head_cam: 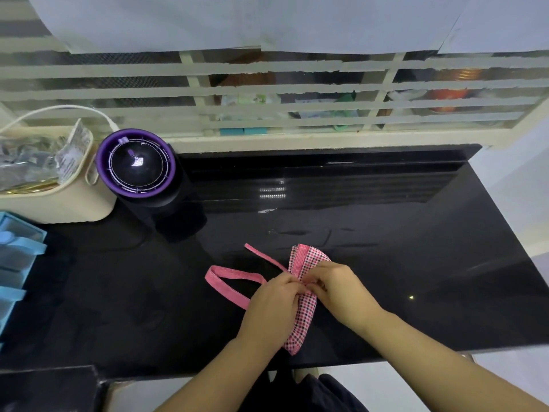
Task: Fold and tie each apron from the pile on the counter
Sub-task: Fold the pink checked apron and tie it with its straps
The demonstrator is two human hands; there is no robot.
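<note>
A pink checked apron [300,325], folded into a narrow bundle, lies on the black counter [416,263] near its front edge. Its pink strap [231,276] loops out to the left, and a loose strap end points up-left. My left hand [274,304] and my right hand [335,285] meet over the middle of the bundle. Both pinch the strap where it crosses the fabric. The fingertips hide the crossing itself.
A purple-rimmed black round appliance [136,166] stands at the back left, beside a cream basket [68,200] of packets. Blue containers [15,263] sit at the far left edge. A louvred window [297,93] runs behind the counter. A dark box [47,388] lies at the bottom left.
</note>
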